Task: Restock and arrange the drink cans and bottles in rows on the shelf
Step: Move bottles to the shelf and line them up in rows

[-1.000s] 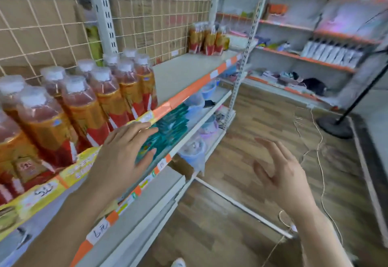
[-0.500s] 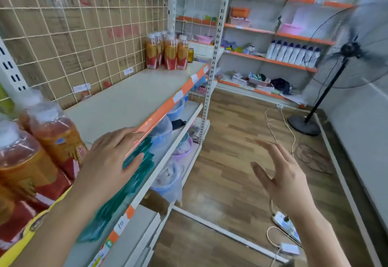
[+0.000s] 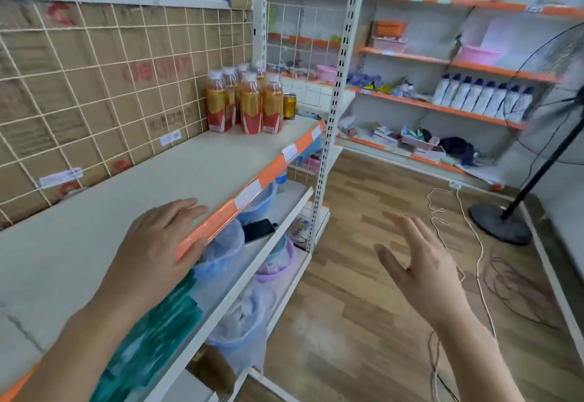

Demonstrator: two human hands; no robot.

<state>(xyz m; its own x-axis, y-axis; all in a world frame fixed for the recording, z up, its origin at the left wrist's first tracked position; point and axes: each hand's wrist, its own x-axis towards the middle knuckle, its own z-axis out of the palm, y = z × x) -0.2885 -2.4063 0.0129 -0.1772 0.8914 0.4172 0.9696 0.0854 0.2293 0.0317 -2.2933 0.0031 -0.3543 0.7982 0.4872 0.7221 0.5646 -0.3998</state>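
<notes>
Two empty grips spread apart: left hand (image 3: 155, 243) rests on the shelf (image 3: 126, 186) edge, right hand (image 3: 423, 269) hovers.

The shelf (image 3: 132, 186) lies bare from near to far, bounded by the wire grid (image 3: 104, 91) on the left; only the bottles (image 3: 249, 104) and a can (image 3: 289, 106) crowd its far end.

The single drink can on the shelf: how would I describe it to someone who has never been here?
Find the long pale shelf with the orange front strip. At its far end stands a cluster of orange bottles with white caps. The can sits beside them, toward the aisle: short and gold, the only can there.
</notes>
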